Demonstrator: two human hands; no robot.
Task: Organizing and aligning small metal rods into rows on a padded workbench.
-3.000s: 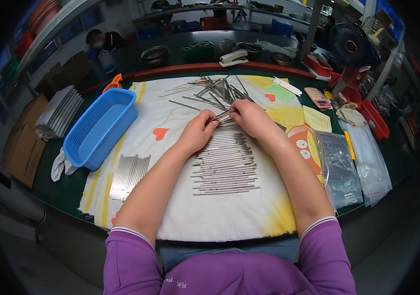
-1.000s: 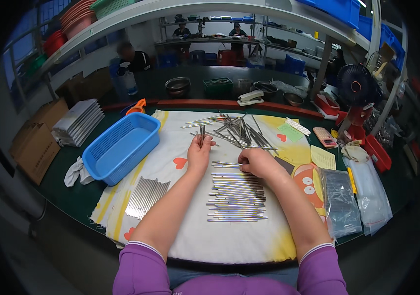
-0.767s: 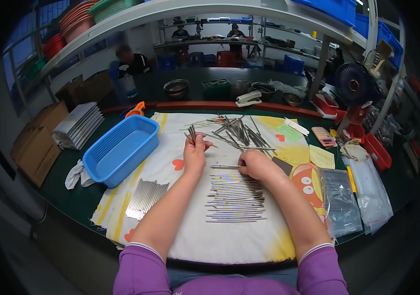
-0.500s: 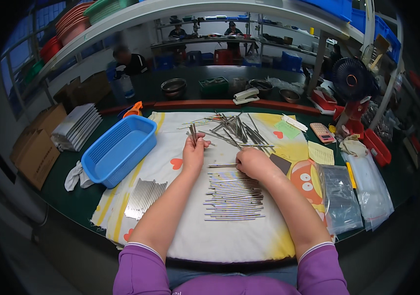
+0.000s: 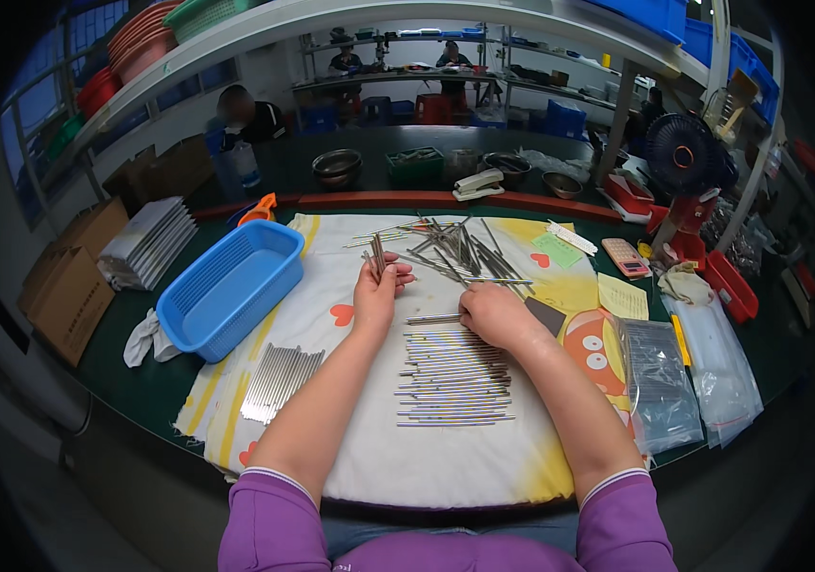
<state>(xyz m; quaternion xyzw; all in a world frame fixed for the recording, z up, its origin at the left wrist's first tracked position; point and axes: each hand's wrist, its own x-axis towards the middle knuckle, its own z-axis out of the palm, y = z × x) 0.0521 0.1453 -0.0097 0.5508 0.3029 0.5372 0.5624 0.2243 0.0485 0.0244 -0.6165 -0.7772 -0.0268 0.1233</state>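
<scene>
My left hand (image 5: 376, 294) is closed round a small bundle of thin metal rods (image 5: 376, 252), which stick up above the fingers. My right hand (image 5: 493, 310) is lowered to the cloth, its fingers closed at the right end of a metal rod (image 5: 432, 319) at the top of a row. Below it, many similar rods (image 5: 453, 377) lie side by side on the white cloth (image 5: 379, 458). Beyond both hands is a loose, crossed heap of rods (image 5: 469, 250). A second neat group of shorter-looking silver rods (image 5: 281, 384) lies left of my left forearm.
A blue plastic basket (image 5: 231, 291) stands at the left, with a white rag (image 5: 148, 340) beside it. At the right are a pink calculator (image 5: 626, 257), clear plastic bags (image 5: 660, 386) and a fan (image 5: 684, 153). A stapler (image 5: 478, 185) and metal bowls (image 5: 336, 168) stand behind.
Both hands stay in nearly the same places. The fingers of my left hand have shifted slightly round the bundle; the rods on the cloth look unchanged.
</scene>
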